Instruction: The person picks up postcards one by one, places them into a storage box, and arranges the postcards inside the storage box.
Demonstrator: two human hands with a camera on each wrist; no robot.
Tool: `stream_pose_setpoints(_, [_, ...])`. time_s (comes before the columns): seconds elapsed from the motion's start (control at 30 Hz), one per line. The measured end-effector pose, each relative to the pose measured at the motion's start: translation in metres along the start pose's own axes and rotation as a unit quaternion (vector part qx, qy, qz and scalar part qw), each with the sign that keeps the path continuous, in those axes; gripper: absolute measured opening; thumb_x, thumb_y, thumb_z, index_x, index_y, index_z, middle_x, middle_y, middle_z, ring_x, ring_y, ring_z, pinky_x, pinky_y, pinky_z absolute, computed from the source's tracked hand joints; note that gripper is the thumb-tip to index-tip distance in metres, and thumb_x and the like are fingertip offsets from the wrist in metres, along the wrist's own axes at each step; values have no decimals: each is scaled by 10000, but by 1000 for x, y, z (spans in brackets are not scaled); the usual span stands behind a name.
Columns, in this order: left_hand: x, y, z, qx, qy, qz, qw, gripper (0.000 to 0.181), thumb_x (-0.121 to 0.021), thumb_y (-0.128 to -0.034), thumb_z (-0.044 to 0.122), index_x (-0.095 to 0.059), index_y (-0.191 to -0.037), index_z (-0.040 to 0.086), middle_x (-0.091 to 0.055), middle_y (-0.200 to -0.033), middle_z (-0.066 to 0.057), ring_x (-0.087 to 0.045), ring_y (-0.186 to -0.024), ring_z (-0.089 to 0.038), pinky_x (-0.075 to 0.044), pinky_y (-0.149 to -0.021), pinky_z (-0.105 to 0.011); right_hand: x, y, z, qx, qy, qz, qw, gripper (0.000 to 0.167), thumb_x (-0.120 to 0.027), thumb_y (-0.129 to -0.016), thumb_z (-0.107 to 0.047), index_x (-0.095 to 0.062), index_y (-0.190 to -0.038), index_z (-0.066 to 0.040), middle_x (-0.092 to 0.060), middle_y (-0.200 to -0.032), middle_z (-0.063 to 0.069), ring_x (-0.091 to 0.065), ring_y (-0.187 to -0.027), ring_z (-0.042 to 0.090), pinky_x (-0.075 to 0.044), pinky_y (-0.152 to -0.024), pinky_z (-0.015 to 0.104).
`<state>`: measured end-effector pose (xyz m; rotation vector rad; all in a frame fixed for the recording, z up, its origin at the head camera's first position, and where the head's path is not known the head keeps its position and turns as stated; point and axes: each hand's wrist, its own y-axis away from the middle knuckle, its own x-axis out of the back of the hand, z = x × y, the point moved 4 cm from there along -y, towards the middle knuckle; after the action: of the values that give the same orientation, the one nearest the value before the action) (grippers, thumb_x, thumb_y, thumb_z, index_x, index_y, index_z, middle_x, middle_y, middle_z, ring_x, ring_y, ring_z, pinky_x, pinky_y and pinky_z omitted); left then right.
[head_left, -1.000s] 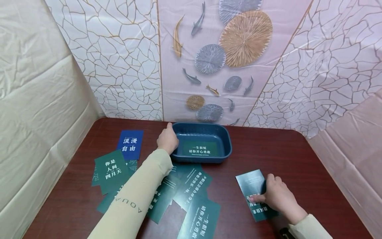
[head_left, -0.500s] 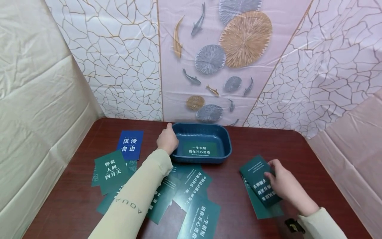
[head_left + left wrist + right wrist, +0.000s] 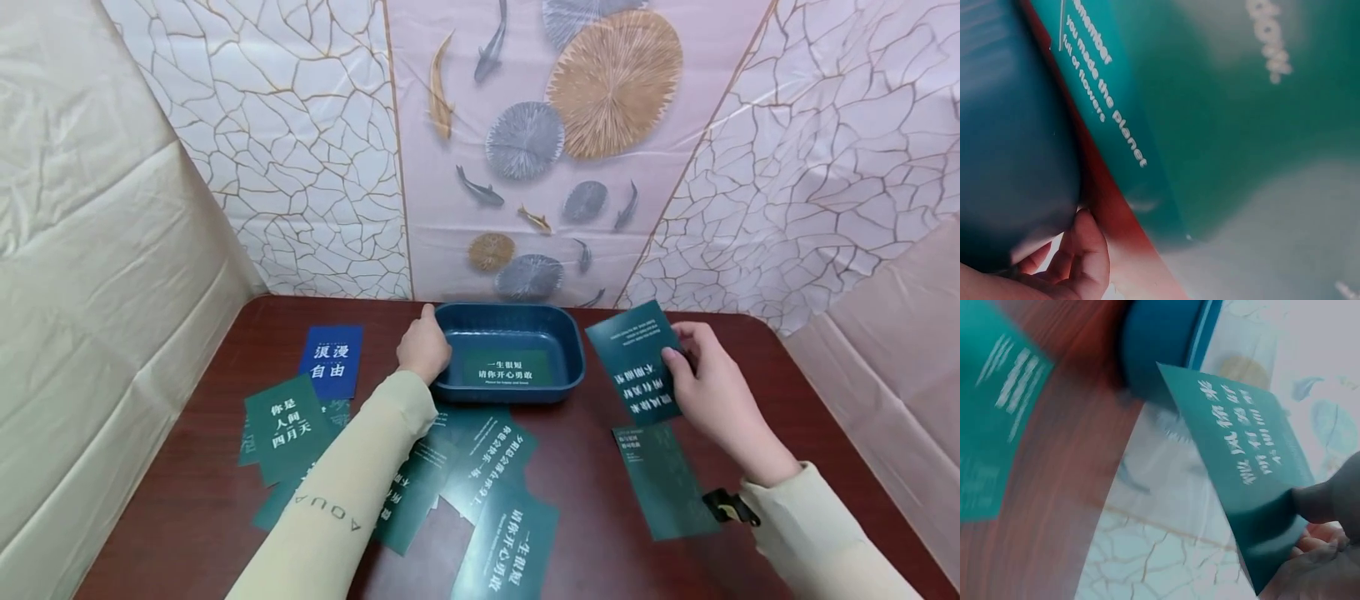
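My left hand grips the left end of a dark blue rectangular tray; in the left wrist view, the fingers curl at the tray's wall. Inside the tray lies a green card with white lettering. To the right of the tray, my right hand pinches another green card by its edge, thumb on the printed face. That card is raised and tilted, as the right wrist view also shows. On the table below it lies one more green card.
Several overlapping green cards are spread in front of the tray, partly under the left sleeve. At the left are a blue card and a green card. A patterned cloth hangs behind the brown table.
My right hand has lifted the upper green card off the one beneath and carried it up and away toward the tray's right side. The left hand stays on the tray.
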<state>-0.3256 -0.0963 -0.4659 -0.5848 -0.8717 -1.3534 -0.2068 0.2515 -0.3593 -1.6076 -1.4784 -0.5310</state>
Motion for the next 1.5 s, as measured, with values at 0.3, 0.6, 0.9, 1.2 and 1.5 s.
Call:
stream_pose_setpoints(0.3, [4,-4,-2,103,132,89,9998,665,-613,-927,113,-268,-1496,132,-600,-1183,-151,-622,-910,-307,-514,-810,-511,-17,-37,-32,340,-340,-14,9988,344,-467,-1027,-178,-410,-1341,-49,-604,-990,152,-594,-755,248,-500,-623,413])
stream_pose_setpoints(0.6, [0,-4,-3,-26,-44,-2,10000,629,-572,-931,103,-277,-1485,145,-628,-993,-129,-603,-732,-296,-505,-710,-491,-48,-66,-47,319,-371,-37,9988,341,-459,-1029,-161,-416,-1350,-54,-554,-947,137,-568,-758,269,-474,-661,421])
stream_pose_setpoints(0.9, [0,-2,0,-39,41,14,10000,614,-594,-929,110,-298,-1467,130,-609,-1163,-141,-625,-875,-301,-503,-812,-513,-72,-80,-50,320,-444,-161,9984,339,-467,-1026,-146,-420,-1349,-56,-538,-942,131,-566,-751,277,-481,-653,430])
stream_pose_setpoints(1.2, [-4,-6,-1,74,37,-18,10000,629,-605,-930,122,-288,-1473,148,-589,-1215,-133,-620,-933,-297,-491,-854,-517,-98,-91,-48,233,-276,-468,9982,330,-458,-1024,-114,-427,-1351,-81,-564,-1015,156,-558,-736,281,-449,-646,419])
stream_pose_setpoints(1.5, [-1,0,2,-35,37,90,9999,588,-595,-933,111,-316,-1450,134,-615,-1122,-130,-618,-799,-280,-512,-792,-501,-124,-104,-44,63,-194,-1015,9946,310,-490,-1017,-121,-470,-1325,-88,-584,-1158,158,-583,-891,275,-459,-724,433])
